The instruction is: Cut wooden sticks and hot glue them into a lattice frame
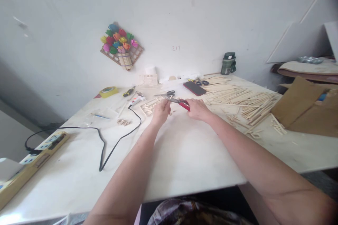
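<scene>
My right hand (198,109) is closed around the red handles of a pair of pliers (184,105), whose metal jaws point left toward my other hand. My left hand (161,111) is pinched shut right beside the jaws. A short pale end of a wooden stick (171,97) shows at its fingertips; the rest of it is hidden. Just behind lie black-handled scissors (170,92). Left of my left hand is a small wooden frame (144,109) made of sticks, partly covered by the hand.
A glue gun (137,98) trails a black cord to a power strip (44,151). Small wood pieces (124,122), yellow tape (108,91) and a utility knife (129,91) lie left. Right are a phone (194,88), many sticks (253,103), a bottle (228,64) and a cardboard box (308,109).
</scene>
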Tool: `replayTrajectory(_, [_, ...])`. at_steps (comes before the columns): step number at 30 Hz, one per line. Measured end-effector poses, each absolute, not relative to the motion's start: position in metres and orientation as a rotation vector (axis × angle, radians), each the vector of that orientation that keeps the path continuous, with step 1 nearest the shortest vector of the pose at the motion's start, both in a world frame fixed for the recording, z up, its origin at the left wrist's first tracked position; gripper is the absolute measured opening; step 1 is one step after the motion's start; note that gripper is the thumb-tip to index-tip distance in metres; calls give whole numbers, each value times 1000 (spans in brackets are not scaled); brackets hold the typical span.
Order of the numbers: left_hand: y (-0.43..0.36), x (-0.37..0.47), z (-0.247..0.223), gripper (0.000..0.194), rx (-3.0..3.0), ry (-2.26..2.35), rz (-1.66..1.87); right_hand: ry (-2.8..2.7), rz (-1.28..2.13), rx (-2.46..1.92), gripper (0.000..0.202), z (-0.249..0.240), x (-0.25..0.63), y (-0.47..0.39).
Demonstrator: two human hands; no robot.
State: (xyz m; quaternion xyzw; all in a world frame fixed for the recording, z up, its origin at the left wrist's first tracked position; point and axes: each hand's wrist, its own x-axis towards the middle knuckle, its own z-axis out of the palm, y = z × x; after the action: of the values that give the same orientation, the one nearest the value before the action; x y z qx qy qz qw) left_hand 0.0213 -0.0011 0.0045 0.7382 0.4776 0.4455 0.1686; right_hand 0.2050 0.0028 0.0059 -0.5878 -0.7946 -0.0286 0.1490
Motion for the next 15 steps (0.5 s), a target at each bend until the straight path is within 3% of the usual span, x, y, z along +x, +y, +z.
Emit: replayTrajectory(15, [0, 22, 3, 30, 2047, 1262, 1280, -2260, -77, -1689, 50, 4, 204, 3])
